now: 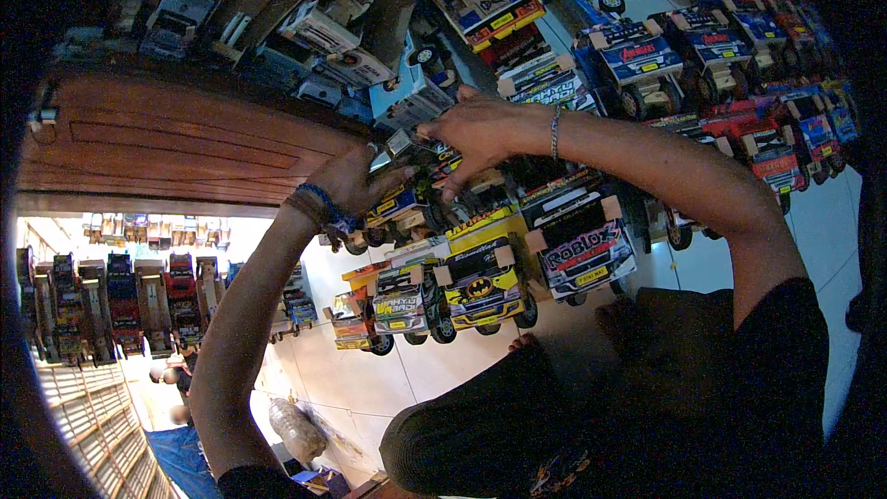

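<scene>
Both my hands reach forward into a crowd of painted toy trucks. My left hand, with dark bracelets at the wrist, curves round one side of a toy truck. From the other side my right hand, wearing a chain bracelet, arches over it with thumb and fingers bent down. The hands and the dim light hide much of that truck. Just below my left hand stands another toy truck with a yellow front. Nearer me is a row with a yellow-and-black truck, a grey-green truck and a black-and-pink truck.
More toy trucks stand in rows at the right, and unpainted-looking ones pile up at the far left. A brown wooden door lies at the left. Beyond it are trucks in rows, a blue sheet and a filled sack.
</scene>
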Available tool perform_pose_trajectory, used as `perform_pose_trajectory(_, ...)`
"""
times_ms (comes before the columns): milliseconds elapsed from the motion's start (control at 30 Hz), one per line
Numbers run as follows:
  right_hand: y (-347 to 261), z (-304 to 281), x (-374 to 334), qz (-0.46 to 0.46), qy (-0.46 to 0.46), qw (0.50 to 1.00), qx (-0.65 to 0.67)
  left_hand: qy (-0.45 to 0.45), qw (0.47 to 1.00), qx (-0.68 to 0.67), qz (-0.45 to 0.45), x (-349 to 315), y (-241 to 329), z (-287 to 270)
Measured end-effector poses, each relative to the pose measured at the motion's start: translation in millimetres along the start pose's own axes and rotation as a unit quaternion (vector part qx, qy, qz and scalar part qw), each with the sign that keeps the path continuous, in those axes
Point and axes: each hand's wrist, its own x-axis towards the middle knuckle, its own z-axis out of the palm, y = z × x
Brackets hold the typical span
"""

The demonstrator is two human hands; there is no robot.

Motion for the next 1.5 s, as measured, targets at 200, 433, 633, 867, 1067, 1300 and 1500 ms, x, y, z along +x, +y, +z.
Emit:
perform_pose_trajectory(200, 0.8, 2.0, 1.2, 0.016, -0.005, 1.000, -0.007, 0.061, 0.998, -0.029, -0.013, 9.5, -18.1, 25.1)
perform_pose_trajectory(433, 1.0, 2.7, 3.9, 0.023, -0.022, 0.999, -0.003, 0.078, 0.995, -0.067, -0.005, 16.7, -26.7, 44.9)
perform_pose_trajectory(633, -4.8, -4.2, 2.2, 0.025, -0.037, 0.999, -0.016, 0.065, 0.997, -0.044, -0.006, 11.5, -26.6, 33.5)
perform_pose_trajectory(867, -6.1, -13.3, -6.9, 0.027, -0.040, 0.999, 0.003, 0.158, 0.985, -0.053, 0.051, -30.5, -39.3, 5.1)
perform_pose_trajectory(1067, -14.5, -26.0, -31.2, 0.026, 0.067, 0.997, -0.028, 0.084, 0.968, -0.236, 0.014, -106.8, -10.9, 5.3)
perform_pose_trajectory(1300, -52.2, -32.5, -79.3, -0.045, 0.098, 0.994, -0.033, 0.020, 0.988, -0.154, 0.022, -173.1, 36.2, 55.7)
perform_pose_trajectory(1500, -94.1, -25.8, -116.0, -0.034, -0.040, 0.999, -0.011, 0.001, 0.981, -0.190, 0.039, -192.8, 44.9, 88.8)
